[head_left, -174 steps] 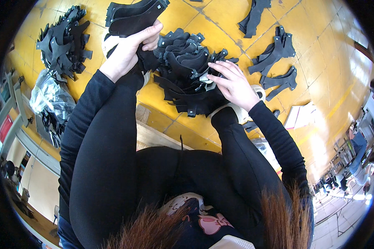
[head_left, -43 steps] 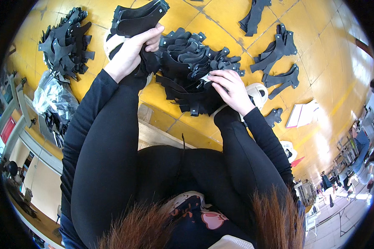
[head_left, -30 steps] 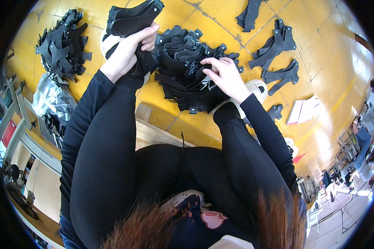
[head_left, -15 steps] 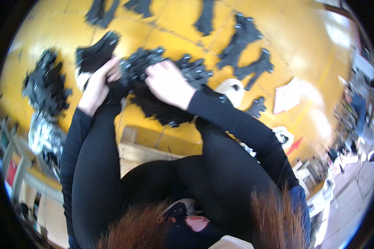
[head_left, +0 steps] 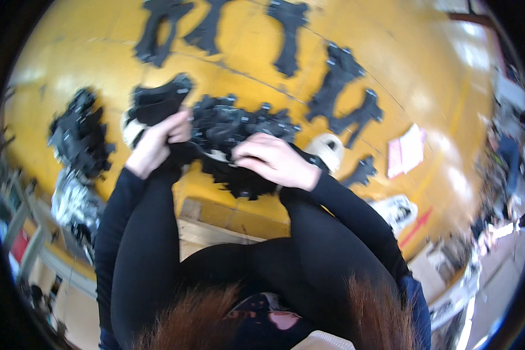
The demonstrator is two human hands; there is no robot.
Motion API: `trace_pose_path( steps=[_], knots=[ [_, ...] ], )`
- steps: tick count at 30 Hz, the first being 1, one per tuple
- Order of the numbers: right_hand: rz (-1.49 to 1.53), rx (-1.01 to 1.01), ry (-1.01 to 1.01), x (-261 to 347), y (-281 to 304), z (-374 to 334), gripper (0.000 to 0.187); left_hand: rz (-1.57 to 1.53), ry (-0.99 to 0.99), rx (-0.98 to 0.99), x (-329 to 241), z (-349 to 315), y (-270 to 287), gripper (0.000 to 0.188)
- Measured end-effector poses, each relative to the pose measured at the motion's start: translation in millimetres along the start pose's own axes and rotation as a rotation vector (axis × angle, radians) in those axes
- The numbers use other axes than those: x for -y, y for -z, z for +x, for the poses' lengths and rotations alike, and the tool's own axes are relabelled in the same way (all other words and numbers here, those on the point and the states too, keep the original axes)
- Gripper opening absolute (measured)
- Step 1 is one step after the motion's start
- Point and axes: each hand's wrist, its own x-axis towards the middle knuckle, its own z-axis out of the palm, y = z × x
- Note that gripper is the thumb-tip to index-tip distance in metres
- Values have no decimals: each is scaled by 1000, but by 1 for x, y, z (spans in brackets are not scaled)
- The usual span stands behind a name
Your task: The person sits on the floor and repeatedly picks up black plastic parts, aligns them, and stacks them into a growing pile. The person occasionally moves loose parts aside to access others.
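Observation:
My left hand [head_left: 157,146] is closed around a stack of black fabric pieces [head_left: 160,102] with small shiny parts on their ends, held above my left knee and shoe. My right hand [head_left: 277,160] is at the near right side of a heap of similar black pieces [head_left: 230,125], its fingers bent and pinched together. A dark strip with a pale glint runs between the two hands; whether my right fingers grip it is hidden by blur.
More black pieces lie spread on the yellow floor [head_left: 245,55], such as a forked one [head_left: 335,79]. Another black heap [head_left: 81,137] lies at left above a clear plastic bag [head_left: 76,198]. A pink-and-white packet [head_left: 407,151] sits right, beyond my right shoe [head_left: 325,150].
The whole scene has shifted downward in the picture as my head moved. My right hand has come off the top of the heap to its near right side. My left hand still holds its stack.

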Motion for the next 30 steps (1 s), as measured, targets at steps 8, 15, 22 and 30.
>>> trace_pose_path(
  steps=[8, 15, 22, 30],
  knots=[
    [39, 46, -16, 33, 20, 21, 11, 69, 70, 164, -17, 2, -35, 17],
    [677, -276, -473, 30, 15, 28, 19, 42, 134, 124, -6, 5, -38, 16],
    [807, -311, -528, 27, 19, 24, 18, 97, 313, -14, -2, -1, -22, 14],
    [665, -243, -458, 17, 19, 36, 21, 357, 160, 206, -15, -8, -38, 38]
  ],
)
